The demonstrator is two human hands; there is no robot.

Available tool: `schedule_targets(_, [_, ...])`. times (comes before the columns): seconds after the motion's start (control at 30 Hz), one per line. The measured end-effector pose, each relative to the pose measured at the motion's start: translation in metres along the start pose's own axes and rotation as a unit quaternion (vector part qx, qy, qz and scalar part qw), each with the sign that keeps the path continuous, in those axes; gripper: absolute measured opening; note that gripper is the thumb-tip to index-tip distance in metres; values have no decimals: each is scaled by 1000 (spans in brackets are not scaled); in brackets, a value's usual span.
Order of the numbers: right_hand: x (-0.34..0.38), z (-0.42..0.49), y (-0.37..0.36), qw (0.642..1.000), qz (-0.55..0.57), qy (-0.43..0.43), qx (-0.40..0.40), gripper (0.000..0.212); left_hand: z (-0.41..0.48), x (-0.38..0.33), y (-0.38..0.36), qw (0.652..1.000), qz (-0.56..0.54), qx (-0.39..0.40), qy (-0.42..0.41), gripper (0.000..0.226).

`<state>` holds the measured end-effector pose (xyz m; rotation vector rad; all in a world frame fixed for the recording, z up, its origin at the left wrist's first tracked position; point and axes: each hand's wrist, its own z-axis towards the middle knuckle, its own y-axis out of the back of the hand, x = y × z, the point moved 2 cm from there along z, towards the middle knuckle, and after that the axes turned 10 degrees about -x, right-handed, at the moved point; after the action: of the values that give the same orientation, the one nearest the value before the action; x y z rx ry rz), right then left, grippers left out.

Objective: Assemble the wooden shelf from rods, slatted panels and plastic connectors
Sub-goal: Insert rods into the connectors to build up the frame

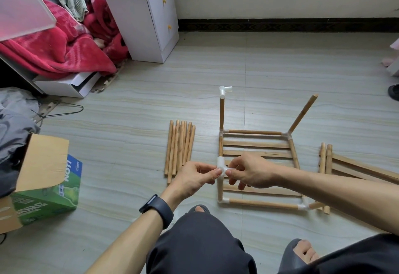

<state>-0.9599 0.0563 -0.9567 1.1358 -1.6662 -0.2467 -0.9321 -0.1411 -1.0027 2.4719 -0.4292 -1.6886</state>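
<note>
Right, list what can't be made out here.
Head view:
Whether the white connector is fully seated: fingers of the left hand and right hand cover the joint.
Far end of the spare slatted panel: cut off by the right edge, crossed by the right forearm.
Green box lettering: partly under its cardboard flap.

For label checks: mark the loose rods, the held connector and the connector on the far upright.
loose rods (179,147): head view, middle of the bundle.
held connector (220,162): head view, its upper socket.
connector on the far upright (223,92): head view, its elbow.

White connector (222,167); tan rods (179,148); red blanket (64,51).
</note>
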Motion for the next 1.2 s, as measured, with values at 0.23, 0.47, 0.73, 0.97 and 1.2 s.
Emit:
schedule_targets(0.23, [2, -6, -5, 998, -51, 24, 6, 30, 2, 4, 3, 999, 42, 29, -2, 57])
schedule_targets(0.47, [9, 1, -1, 991, -116, 51, -54, 29, 5, 6, 6, 1000, -12, -2, 9, 52])
schedule_targets(0.73, [8, 19, -5, 951, -226, 133, -166, 61, 28, 100, 63, 974, 99, -175, 106, 26])
schedule_targets(0.97, [26, 41, -49, 858, -393, 298, -141, 69, 7, 224, 104, 863, 323, -201, 334, 48])
schedule_targets(1.2, [26, 54, -52, 846, -422, 289, -150, 59, -10, 273, 93, 847, 262, -271, 376, 30])
